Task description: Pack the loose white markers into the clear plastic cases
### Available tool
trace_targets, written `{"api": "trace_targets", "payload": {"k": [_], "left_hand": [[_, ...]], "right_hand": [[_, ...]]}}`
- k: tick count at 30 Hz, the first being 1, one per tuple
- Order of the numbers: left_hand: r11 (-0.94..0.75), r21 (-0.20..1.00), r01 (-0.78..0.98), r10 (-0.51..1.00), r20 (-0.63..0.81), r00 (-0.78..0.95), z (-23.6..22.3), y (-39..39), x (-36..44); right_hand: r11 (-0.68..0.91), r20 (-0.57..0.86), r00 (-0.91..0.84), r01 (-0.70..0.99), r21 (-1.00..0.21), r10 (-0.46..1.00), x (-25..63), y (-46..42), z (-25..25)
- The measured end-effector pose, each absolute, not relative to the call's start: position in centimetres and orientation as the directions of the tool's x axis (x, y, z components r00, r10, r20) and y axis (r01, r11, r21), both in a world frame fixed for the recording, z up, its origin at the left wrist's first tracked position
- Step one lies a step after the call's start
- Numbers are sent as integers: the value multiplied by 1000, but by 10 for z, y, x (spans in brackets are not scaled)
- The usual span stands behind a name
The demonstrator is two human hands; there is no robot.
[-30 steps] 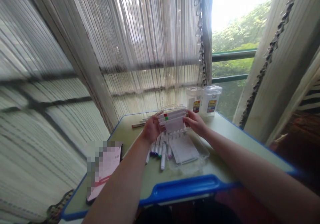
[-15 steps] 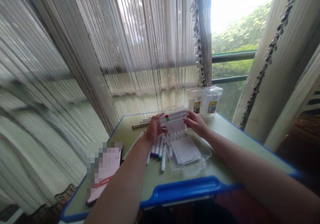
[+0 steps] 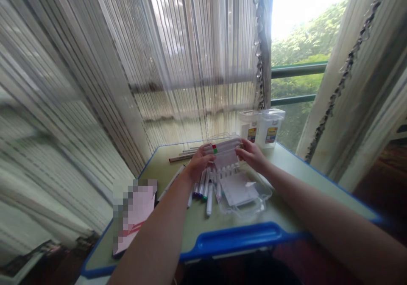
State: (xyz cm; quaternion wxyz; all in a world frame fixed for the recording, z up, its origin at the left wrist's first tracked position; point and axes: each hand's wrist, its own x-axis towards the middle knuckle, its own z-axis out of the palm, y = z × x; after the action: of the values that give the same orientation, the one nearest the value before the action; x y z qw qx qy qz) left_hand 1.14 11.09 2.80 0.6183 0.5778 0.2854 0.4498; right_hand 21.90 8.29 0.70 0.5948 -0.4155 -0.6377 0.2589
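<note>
A clear plastic marker case lies open on the table, a white sheet inside its near half. White markers, with a red and a green band showing, lie side by side across its raised far half. My left hand is closed around the left side of that half, its thumb by the markers' left ends. My right hand grips the right side, thumb in front and fingers partly hidden behind. Several loose markers with white barrels lie beside the case, below my left hand.
Two clear lidded boxes with colourful labels stand at the back right. Several pens lie at the back left. A phone-like flat device, partly pixelated, rests on the left. A blue tray edge borders the table's front; curtains hang behind.
My left thumb has come forward over the left part of the markers. The view has shifted slightly; both hands stay on the case.
</note>
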Motion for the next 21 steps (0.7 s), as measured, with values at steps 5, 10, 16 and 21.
{"api": "trace_targets", "payload": {"k": [5, 10, 16, 21], "left_hand": [[-39, 969, -243, 859, 157, 488, 30, 110, 11], [-15, 969, -246, 850, 142, 507, 28, 111, 10], [-1, 966, -257, 836, 142, 530, 28, 109, 10], [10, 967, -253, 840, 129, 527, 30, 106, 9]], "right_hand": [[511, 530, 55, 199, -836, 846, 219, 80, 11], [485, 498, 48, 165, -859, 866, 220, 79, 14], [453, 459, 20, 133, -881, 888, 222, 78, 20], [436, 436, -25, 110, -893, 900, 223, 78, 22]]}}
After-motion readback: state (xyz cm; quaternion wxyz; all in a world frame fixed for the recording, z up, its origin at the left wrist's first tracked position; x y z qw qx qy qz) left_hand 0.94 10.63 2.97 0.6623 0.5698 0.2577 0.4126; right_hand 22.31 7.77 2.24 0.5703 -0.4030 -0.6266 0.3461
